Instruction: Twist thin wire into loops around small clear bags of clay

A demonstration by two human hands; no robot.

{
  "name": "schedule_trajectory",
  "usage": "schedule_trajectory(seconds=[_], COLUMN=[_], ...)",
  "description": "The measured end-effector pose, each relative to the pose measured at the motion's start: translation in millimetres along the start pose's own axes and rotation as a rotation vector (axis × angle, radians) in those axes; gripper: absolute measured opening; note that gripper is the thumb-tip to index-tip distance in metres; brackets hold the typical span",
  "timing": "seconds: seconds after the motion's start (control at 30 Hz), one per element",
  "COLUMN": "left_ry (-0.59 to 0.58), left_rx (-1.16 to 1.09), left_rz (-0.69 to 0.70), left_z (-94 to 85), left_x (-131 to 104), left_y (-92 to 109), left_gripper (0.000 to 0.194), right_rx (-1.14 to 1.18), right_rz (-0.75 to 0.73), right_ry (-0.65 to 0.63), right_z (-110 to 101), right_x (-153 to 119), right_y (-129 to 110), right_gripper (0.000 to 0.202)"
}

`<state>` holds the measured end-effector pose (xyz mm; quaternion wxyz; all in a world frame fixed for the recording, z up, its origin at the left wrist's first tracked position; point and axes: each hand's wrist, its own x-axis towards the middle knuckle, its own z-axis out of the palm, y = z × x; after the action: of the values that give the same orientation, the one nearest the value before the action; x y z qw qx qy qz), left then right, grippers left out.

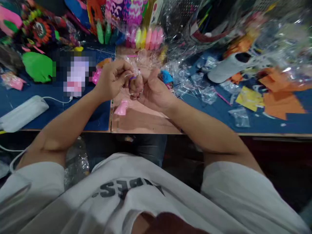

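Above a copper-pink board (143, 123), my two hands meet in the middle of the head view. My left hand (113, 79) is closed in a pinch, thumb against fingertips, on what looks like a thin pale strand. This strand seems to run across the curled fingers of my right hand (156, 91), whose thumb points up. A small purple bit (133, 78) shows between the hands; its kind is too blurred to tell. Below my left hand lies a light pink piece (122, 108). Behind the hands is crumpled clear plastic wrap (143, 58).
Left on the blue tabletop (97, 117) are a blurred-out phone (76, 76), a white power bank (24, 113) with a cable and a green cutout (39, 66). Several pastel markers (146, 38) stand behind. Orange sheets (280, 100), a yellow piece (250, 98) and clear wrappers (240, 117) lie right.
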<state>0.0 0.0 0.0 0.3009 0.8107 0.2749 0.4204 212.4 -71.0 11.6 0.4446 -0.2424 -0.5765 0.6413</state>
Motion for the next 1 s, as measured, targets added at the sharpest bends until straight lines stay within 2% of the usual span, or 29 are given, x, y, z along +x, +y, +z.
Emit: schedule_trajectory(seconds=[0.17,0.33,0.47,0.57,0.77,0.87,1.0], left_ry=[0.032,0.041,0.043,0.058,-0.022,-0.02,-0.039], left_rx=[0.089,0.162,0.119,0.08,0.171,0.306,0.426], left_rz=[0.007,-0.082,-0.03,-0.021,0.003,0.01,0.013], left_z=[-0.6,-3.1,-1.8,-0.1,-1.2,0.6,4.8], left_x=[-3.6,-5.7,-1.6,-1.0,-3.8,-5.1,-5.9], left_y=[1.5,8.5,16.9,25.5,31.1,30.1,28.5], left_gripper=[0.069,0.062,0.069,0.068,0.039,0.025,0.02], right_rx=[-0.06,-0.14,-0.251,-0.425,-0.752,-0.923,-0.955], right_rz=[-0.007,-0.15,-0.246,-0.323,-0.349,-0.317,-0.239], right_ry=[0.15,0.199,0.248,0.323,0.411,0.412,0.363], right_z=[-5.3,-14.8,-18.7,-25.7,-41.9,-45.9,-47.9], right_x=[2.7,8.5,7.2,5.0,5.4,6.5,8.6], right_y=[11.3,19.5,18.2,19.7,24.8,25.6,23.9], right_gripper=[0.086,0.081,0.072,0.071,0.058,0.052,0.047])
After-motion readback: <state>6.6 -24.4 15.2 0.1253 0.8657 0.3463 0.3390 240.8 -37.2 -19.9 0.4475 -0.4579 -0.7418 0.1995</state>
